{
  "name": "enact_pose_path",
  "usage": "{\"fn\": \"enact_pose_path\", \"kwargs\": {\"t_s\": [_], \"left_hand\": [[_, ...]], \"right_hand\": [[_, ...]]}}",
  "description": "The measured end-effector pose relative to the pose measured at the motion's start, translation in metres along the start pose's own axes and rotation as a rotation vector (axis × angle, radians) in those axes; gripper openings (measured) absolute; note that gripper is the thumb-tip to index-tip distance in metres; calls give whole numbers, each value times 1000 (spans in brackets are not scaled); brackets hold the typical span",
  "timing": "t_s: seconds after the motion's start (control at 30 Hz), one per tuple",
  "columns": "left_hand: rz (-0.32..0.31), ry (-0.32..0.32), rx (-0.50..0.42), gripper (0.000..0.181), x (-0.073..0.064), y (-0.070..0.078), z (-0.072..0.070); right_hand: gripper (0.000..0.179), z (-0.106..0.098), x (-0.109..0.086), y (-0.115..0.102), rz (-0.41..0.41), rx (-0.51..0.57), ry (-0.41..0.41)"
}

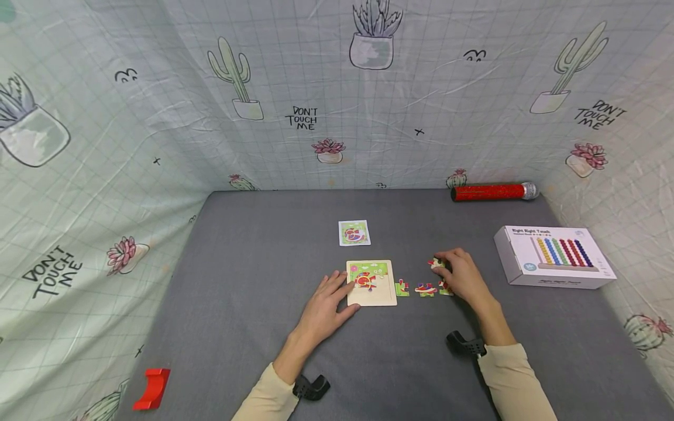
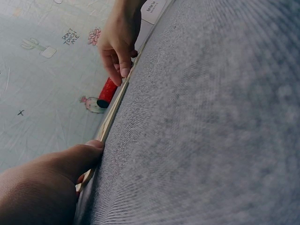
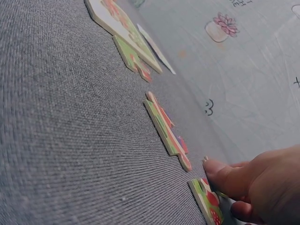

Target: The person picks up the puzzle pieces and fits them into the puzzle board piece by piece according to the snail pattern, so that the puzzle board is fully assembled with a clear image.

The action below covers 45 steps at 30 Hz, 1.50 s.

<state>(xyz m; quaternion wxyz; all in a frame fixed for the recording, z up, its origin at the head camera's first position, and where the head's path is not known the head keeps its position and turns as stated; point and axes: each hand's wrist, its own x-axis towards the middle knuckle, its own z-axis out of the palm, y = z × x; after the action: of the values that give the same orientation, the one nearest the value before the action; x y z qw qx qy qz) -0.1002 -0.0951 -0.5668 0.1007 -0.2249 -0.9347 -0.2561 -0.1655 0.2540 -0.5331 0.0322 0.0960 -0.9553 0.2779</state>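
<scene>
A wooden puzzle board (image 1: 371, 298) lies on the grey cloth, its upper part filled with pieces that show a red and yellow picture on green. My left hand (image 1: 323, 307) rests at the board's left side, fingers spread along it and the thumb (image 2: 89, 150) against the near edge. To the right, my right hand (image 1: 463, 275) pinches a puzzle piece (image 1: 436, 263) between thumb and fingers. Just below that hand is another piece (image 3: 205, 201), partly hidden in the head view. A long piece (image 3: 166, 129) and a green corner piece (image 3: 130, 58) lie between it and the board.
A small picture card (image 1: 354, 233) lies beyond the board. At the right stands a white box (image 1: 553, 257) with a bead-rack picture. Behind it lies a red microphone-shaped tube (image 1: 489, 192). A red curved block (image 1: 152, 389) sits at the near left. Printed curtains surround the table.
</scene>
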Motion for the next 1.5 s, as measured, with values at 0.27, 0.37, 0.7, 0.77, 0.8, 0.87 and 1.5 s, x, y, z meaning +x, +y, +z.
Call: {"fn": "enact_pose_path", "kwargs": {"t_s": [0.27, 0.37, 0.7, 0.77, 0.8, 0.87, 1.5], "left_hand": [[1, -1, -1, 55, 1, 0, -1], [2, -2, 0, 55, 1, 1, -1], [7, -4, 8, 55, 0, 0, 0], [6, -4, 8, 55, 0, 0, 0], [5, -5, 9, 55, 0, 0, 0], [4, -4, 8, 55, 0, 0, 0], [5, 5, 12, 55, 0, 1, 0]], "right_hand": [[34, 0, 1, 0, 31, 25, -18], [33, -1, 1, 0, 21, 24, -14], [24, 0, -3, 0, -43, -1, 70], [22, -1, -3, -1, -39, 3, 74], [22, -1, -3, -2, -35, 8, 73], [21, -2, -3, -4, -25, 18, 71], [17, 5, -1, -40, -28, 94, 37]]}}
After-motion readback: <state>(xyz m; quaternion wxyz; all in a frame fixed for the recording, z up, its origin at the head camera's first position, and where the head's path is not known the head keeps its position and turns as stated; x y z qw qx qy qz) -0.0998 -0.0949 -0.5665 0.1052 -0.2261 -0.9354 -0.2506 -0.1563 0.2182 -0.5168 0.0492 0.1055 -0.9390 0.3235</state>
